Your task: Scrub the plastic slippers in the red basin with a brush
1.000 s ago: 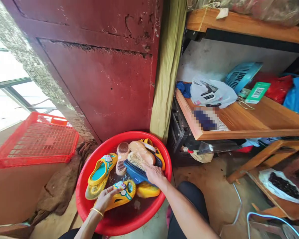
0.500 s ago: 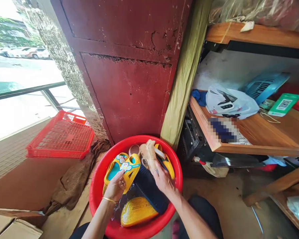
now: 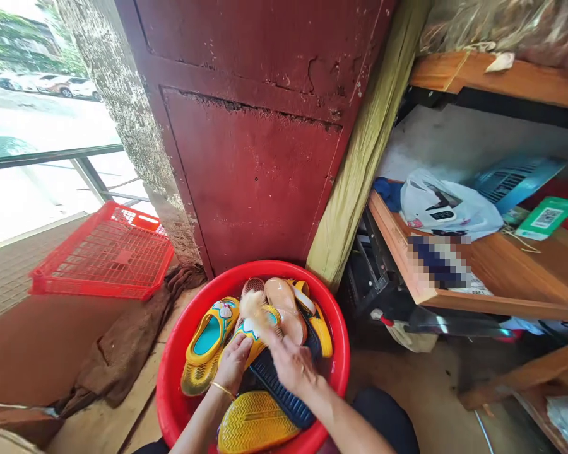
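A red plastic basin (image 3: 182,384) sits on the floor, filled with water and footwear. My left hand (image 3: 234,364) grips a yellow slipper (image 3: 258,331) low in the basin. My right hand (image 3: 291,364) is shut on a small bristled scrubbing brush (image 3: 252,309), its pale bristles pressed against that slipper's upper. Beside my left hand lies a yellow slipper with a teal insole (image 3: 208,337). A peach slipper (image 3: 284,309) rests behind the brush. A dark blue ribbed sole (image 3: 279,391) and a yellow sole (image 3: 255,422) lie nearest me.
A red plastic crate (image 3: 108,252) leans left of the basin, with a brown cloth (image 3: 118,340) on the floor. A dark red metal panel (image 3: 250,176) rises behind. To the right, a wooden shelf (image 3: 497,271) holds a white plastic bag (image 3: 447,208).
Both hands have dropped lower into the basin, bringing the brush onto the yellow slipper. The view has shifted slightly, so the basin and surroundings sit further right and lower.
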{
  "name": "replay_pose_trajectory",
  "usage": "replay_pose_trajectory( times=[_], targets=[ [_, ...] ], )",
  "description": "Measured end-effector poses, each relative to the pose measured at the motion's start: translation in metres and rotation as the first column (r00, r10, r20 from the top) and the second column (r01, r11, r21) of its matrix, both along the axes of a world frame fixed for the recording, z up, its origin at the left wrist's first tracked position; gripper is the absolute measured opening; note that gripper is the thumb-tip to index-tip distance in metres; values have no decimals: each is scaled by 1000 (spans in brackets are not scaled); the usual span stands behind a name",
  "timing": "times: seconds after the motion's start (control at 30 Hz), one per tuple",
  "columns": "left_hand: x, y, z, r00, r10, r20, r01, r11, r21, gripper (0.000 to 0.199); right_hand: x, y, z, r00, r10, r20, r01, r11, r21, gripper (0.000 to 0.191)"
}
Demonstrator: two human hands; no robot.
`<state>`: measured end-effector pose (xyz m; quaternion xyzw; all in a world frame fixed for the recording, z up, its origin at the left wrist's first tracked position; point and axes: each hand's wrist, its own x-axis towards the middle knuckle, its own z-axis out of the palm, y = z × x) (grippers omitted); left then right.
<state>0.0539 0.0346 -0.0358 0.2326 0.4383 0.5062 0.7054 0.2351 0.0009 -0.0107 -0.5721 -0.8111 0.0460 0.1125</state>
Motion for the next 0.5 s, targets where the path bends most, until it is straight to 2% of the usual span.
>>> replay_pose_trajectory(
  times=[0.07,0.1,0.13,0.23,0.3,0.43,0.5],
  targets=[
    [1,-2,-1,1000,-16,-25,18,997,79,40,-8,-10,-5,996,75,53,-75,997,-5,70],
    [1,-3,-1,999,-22,-40,26,994,109,40,-7,-12,-6,994,75,78,-74,997,-8,72],
    [0,-4,-1,998,-28,-58,36,990,135,39,-3,-11,-6,995,38,96,-37,999,-12,72],
    [-1,-8,0,993,-36,-117,58,980,191,38,17,-1,-1,980,-175,91,178,984,-28,65],
    [1,-11,0,985,-65,-163,104,965,242,38,26,4,2,969,-238,60,240,970,-27,61],
    [9,-17,0,931,-92,-353,231,898,376,30,24,-2,-3,1000,-23,12,23,1000,-8,63],
    [11,-21,-1,872,-40,-487,271,869,414,28,27,-4,-5,999,-41,25,41,999,-4,64]
  ],
)
